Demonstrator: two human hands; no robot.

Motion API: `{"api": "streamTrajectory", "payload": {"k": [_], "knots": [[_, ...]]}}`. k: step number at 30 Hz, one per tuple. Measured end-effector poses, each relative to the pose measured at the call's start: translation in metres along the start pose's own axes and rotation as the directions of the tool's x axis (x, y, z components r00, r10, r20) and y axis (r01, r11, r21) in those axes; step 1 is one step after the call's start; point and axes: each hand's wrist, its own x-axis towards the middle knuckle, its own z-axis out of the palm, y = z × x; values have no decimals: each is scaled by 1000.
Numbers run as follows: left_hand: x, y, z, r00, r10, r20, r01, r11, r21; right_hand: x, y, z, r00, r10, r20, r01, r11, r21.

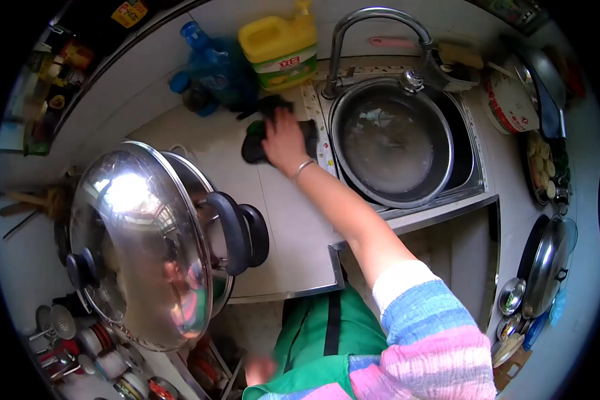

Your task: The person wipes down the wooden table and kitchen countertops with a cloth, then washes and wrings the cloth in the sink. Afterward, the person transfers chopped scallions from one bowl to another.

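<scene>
My right hand [286, 144], with a bracelet at the wrist, presses on a dark cloth [253, 144] on the light countertop [230, 190], just left of the sink. Part of the cloth bunches up beyond the fingers, close to a yellow jug [280, 50] and a blue bottle [223, 73]. Low in the view, beside my green apron [330, 327], my left hand [260, 369] hangs below the counter edge. It is small and smeared by motion, so its fingers do not show clearly.
A large lidded steel pot [140, 247] stands at the left of the counter. On the right, a steel basin [393, 147] with cloudy water sits in the sink under a curved faucet [373, 13]. A patterned tub [510, 107] and several pan lids [547, 267] lie further right.
</scene>
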Motion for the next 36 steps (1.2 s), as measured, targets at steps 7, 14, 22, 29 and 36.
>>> {"api": "streamTrajectory", "payload": {"k": [7,14,22,29,36], "knots": [[30,-35,17,984,66,166,-96,979,178,-88,9,-33,993,113,28,-112,993,-44],[44,3,62,925,257,279,-287,955,72,-252,2,-88,981,-192,-22,189,931,312],[36,51,98,993,-91,71,100,984,-150,-306,123,-126,974,-226,26,197,896,397],[42,50,153,997,-68,32,71,994,-88,-349,292,-173,996,-45,80,22,965,262],[-16,114,294,981,-125,145,129,992,-12,-379,430,-208,981,146,124,-160,980,115]]}}
